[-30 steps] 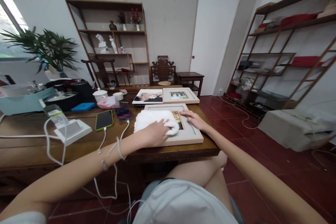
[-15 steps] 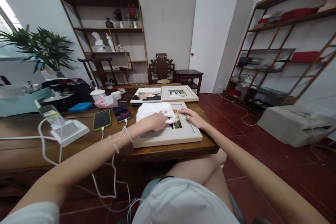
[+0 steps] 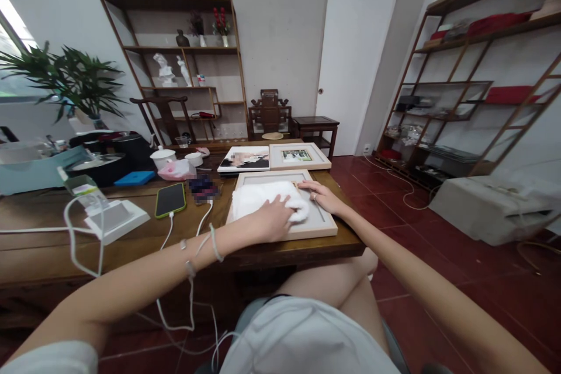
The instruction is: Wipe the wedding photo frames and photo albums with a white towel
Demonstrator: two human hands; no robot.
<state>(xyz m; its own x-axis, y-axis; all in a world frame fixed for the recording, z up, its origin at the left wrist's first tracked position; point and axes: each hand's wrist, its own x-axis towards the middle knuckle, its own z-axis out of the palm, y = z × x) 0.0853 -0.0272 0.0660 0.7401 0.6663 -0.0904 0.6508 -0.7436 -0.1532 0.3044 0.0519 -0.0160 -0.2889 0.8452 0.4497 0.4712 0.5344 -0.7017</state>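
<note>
A picture frame (image 3: 322,223) in pale wood lies flat at the table's right end. Spread over its middle is a white cloth (image 3: 256,196), which hides most of the picture. My left hand (image 3: 274,219) is on the cloth near the frame's front edge, its fingers curled into a bunched fold. Across from it, my right hand (image 3: 324,197) rests on the frame's right side with fingers stretched out. Behind are a second framed photo (image 3: 302,165) and a flat white-edged picture (image 3: 245,160), side by side.
Left of the frame lie a green-cased phone (image 3: 170,200) and another phone, partly blurred, both on white cables. A white stand (image 3: 116,221), a pink-and-white plastic bag (image 3: 176,169) and a blue box (image 3: 134,178) are farther left. The wooden table (image 3: 184,245) ends right of the frame.
My left hand and the cloth have slid toward me and to the right across the frame. The frame's far edge now shows, and the picture is more covered. My right hand stays put.
</note>
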